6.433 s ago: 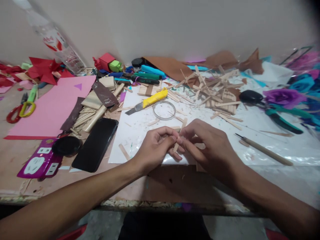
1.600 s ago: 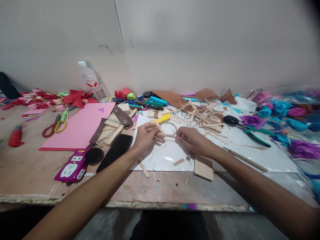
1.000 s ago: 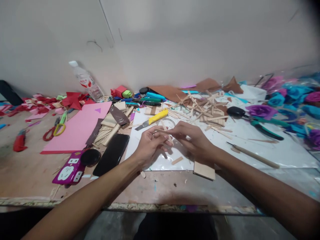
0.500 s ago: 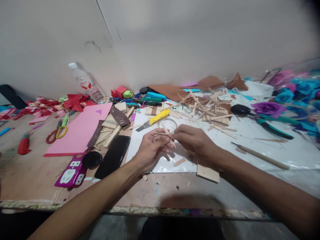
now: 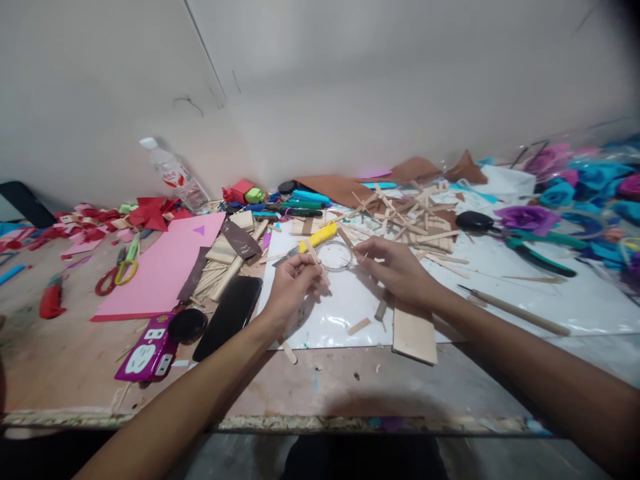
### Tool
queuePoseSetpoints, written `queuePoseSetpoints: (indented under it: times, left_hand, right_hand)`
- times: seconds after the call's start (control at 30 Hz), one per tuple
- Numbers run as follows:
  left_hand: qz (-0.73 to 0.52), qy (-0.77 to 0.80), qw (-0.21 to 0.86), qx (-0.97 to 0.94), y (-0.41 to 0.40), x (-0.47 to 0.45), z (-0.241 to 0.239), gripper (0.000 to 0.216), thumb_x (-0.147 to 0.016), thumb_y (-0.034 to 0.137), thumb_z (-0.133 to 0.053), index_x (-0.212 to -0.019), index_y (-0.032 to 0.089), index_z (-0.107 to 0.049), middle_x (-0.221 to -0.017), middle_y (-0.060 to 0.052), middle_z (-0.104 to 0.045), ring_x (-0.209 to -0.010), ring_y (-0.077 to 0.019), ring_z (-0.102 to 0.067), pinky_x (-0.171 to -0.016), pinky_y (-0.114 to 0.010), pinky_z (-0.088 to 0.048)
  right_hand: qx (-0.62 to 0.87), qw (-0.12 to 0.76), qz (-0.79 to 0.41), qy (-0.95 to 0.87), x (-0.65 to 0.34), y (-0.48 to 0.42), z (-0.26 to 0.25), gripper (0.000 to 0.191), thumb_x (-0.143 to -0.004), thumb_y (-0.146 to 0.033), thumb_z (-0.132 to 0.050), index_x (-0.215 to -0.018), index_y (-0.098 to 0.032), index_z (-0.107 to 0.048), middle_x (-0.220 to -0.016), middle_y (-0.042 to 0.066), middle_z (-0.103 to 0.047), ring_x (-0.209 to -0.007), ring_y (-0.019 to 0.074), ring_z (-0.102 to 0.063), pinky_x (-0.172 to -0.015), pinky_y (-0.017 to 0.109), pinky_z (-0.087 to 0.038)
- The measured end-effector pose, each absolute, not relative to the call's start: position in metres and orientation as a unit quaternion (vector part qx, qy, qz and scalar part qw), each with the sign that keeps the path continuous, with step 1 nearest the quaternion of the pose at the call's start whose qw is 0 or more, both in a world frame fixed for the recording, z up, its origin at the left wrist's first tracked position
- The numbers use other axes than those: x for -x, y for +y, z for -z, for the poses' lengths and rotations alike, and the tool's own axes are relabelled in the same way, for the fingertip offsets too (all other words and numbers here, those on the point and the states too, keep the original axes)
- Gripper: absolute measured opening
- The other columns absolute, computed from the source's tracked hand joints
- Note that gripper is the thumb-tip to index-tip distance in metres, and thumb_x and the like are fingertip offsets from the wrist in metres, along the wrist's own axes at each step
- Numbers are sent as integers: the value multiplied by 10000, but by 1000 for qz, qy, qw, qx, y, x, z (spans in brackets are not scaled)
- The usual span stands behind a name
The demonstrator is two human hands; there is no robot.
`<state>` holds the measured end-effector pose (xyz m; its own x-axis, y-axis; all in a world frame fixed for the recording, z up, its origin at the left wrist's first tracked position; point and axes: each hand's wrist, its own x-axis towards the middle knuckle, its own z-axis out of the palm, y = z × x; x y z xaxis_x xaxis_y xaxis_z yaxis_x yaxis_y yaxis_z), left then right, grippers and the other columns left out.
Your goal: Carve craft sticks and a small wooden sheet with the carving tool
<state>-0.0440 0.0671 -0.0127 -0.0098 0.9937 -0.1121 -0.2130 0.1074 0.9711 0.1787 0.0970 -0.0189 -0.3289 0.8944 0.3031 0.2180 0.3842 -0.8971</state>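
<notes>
My left hand (image 5: 293,285) hovers over the white sheet (image 5: 350,313), fingers closed on a thin wooden stick (image 5: 312,252) that points up and back. My right hand (image 5: 395,270) is just to the right, fingers curled near the clear ring (image 5: 335,256); a short stick end (image 5: 346,238) shows at its fingertips. A flat wooden panel (image 5: 414,332) lies under my right wrist. Small cut stick pieces (image 5: 359,326) lie on the sheet between my arms.
A yellow utility knife (image 5: 316,238), a heap of wooden sticks (image 5: 410,220), green pliers (image 5: 530,243) and a long awl (image 5: 515,309) lie behind and right. On the left are a black phone (image 5: 230,316), purple power strip (image 5: 147,347), pink paper (image 5: 165,263), scissors (image 5: 116,273) and a bottle (image 5: 173,175).
My hands, joined on the sticks half a second ago, have drawn apart; the left keeps a stick and the right has moved toward the clear ring. The view shifted slightly.
</notes>
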Motion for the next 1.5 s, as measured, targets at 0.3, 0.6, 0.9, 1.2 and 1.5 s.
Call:
queuePoseSetpoints:
  times: [0.3, 0.6, 0.9, 1.2, 1.5]
  left_hand:
    - [-510, 472, 581, -424, 67, 42, 16, 149, -812, 274, -747, -822, 151, -664, -759, -91, -772, -663, -198, -760, -478, -226, -568]
    - [-536, 474, 554, -426, 63, 42, 13, 219, -762, 240, -818, -781, 145, -621, -679, -37, -731, -657, -174, -770, -506, -180, -565]
    - [-506, 468, 560, -461, 57, 40, 11, 259, -784, 241, -829, -966, 154, -665, -732, -44, -763, -744, -206, -806, -589, -195, -593]
    - [-483, 456, 574, -479, 58, 41, 15, 391, -783, 282, -861, -1113, 159, -690, -697, -18, -748, -614, -168, -753, -539, -214, -591]
    - [-477, 426, 575, -511, 57, 43, 18, 298, -837, 393, -851, -924, 142, -716, -686, -45, -754, -604, -178, -756, -531, -226, -611]
  right_hand:
    - [390, 415, -472, -673, -174, 92, 13, 134, -955, -323, -638, -917, -194, -629, -789, -8, -596, -574, 105, -479, -501, 261, -388]
    - [382, 393, -533, -644, -170, 87, 12, 148, -955, -347, -618, -996, -211, -575, -850, 24, -723, -549, 112, -557, -498, 253, -437]
    - [401, 393, -502, -658, -168, 86, 11, 108, -944, -304, -636, -951, -200, -613, -741, 5, -662, -616, 131, -568, -525, 247, -402]
    - [395, 389, -491, -673, -169, 83, 10, 217, -913, -384, -685, -879, -173, -722, -751, 6, -636, -633, 123, -507, -560, 260, -362]
    - [395, 398, -494, -664, -170, 81, 2, 154, -862, -297, -711, -823, -166, -780, -747, 16, -696, -682, 132, -548, -619, 263, -413]
